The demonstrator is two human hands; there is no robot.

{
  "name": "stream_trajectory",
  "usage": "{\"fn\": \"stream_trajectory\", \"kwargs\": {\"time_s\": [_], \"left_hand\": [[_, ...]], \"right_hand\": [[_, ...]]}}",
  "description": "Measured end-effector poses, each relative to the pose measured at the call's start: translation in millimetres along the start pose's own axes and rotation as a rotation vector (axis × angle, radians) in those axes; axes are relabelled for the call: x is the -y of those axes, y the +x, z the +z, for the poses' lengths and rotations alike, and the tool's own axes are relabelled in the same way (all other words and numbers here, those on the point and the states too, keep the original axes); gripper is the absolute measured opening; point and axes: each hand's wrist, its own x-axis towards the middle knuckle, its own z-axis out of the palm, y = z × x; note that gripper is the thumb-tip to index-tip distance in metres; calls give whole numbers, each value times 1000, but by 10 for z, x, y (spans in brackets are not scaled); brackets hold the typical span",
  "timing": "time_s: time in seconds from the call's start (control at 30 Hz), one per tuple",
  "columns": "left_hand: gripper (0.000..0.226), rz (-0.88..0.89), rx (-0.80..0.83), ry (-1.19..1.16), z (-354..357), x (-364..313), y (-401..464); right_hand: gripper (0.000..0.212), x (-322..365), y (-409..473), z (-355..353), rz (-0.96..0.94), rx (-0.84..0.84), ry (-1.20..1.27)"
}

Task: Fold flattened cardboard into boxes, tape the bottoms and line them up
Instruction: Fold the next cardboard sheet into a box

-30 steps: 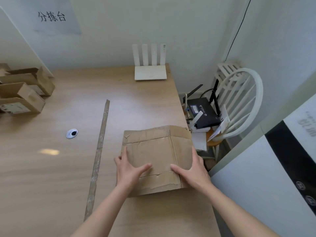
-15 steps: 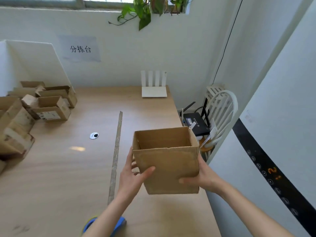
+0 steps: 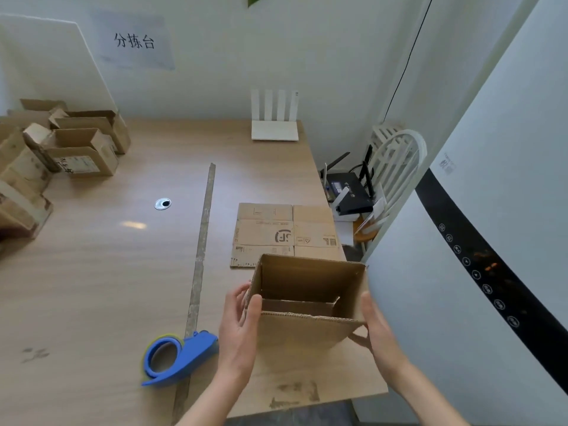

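Left thumb (image 3: 254, 305) hooks over the near rim and the fingers curl round the left wall, so the left hand (image 3: 238, 330) grips the box (image 3: 304, 312) firmly. Over on the other side, the right hand (image 3: 376, 329) clasps the right wall, thumb tucked under the near corner, fingers hidden behind the cardboard. The box sits between both hands, open top tilted toward the camera, held above the near right part of the table (image 3: 123, 272); whether its base touches the wood I cannot tell. Just beyond it lies a flattened sheet of cardboard (image 3: 285, 233), printed side up, flat on the table near the right edge. Left of the left wrist rests a blue tape dispenser (image 3: 178, 358), beside a long seam (image 3: 201, 250) running down the tabletop. Far left, a cluster of folded boxes (image 3: 80, 146) stands near the wall. At the back edge sits a white router (image 3: 274, 118), and a white chair (image 3: 396, 167) stands off to the right.
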Motion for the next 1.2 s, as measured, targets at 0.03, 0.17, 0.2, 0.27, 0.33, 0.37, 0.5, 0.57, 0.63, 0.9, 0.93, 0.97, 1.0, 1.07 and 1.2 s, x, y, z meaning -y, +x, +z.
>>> {"fn": "stream_trajectory", "kwargs": {"time_s": [0.03, 0.17, 0.2, 0.27, 0.33, 0.37, 0.5, 0.57, 0.63, 0.9, 0.93, 0.97, 1.0, 1.07, 1.2], "left_hand": [[19, 13, -13, 13, 36, -43, 8], [38, 72, 14, 117, 35, -88, 79], [45, 81, 29, 135, 7, -80, 96], [52, 80, 85, 160, -40, -102, 125], [53, 83, 141, 182, -72, -124, 154], [54, 88, 158, 197, -83, -140, 161], [61, 123, 214, 242, -108, -149, 200], [59, 147, 247, 294, -143, -89, 210], [58, 158, 299, 385, -184, -32, 217], [71, 210, 250, 492, -299, -26, 270], [62, 225, 190, 491, -296, -16, 281], [59, 213, 127, 478, -280, -12, 292], [66, 181, 82, 453, -256, -18, 306], [96, 131, 67, 425, -217, -51, 351], [111, 180, 183, 584, -293, -130, 495]], "right_hand": [[39, 17, 10, 28, -32, -50, -1], [49, 107, 89, 64, -182, -124, -190], [55, 148, 100, 58, -213, -108, -239], [64, 189, 138, 21, -275, -84, -344], [70, 247, 188, -35, -336, -91, -460], [73, 275, 218, -71, -368, -95, -525], [90, 432, 335, -154, -373, 79, -800], [103, 506, 393, -139, -329, 168, -935], [110, 551, 443, -97, -301, 180, -1001], [114, 461, 390, -197, -283, 315, -790], [111, 409, 410, -236, -328, 258, -785], [100, 350, 441, -257, -371, 166, -743], [88, 295, 469, -253, -399, 72, -681], [77, 215, 497, -192, -407, -19, -600], [102, 168, 597, -183, -412, 16, -604]]}}
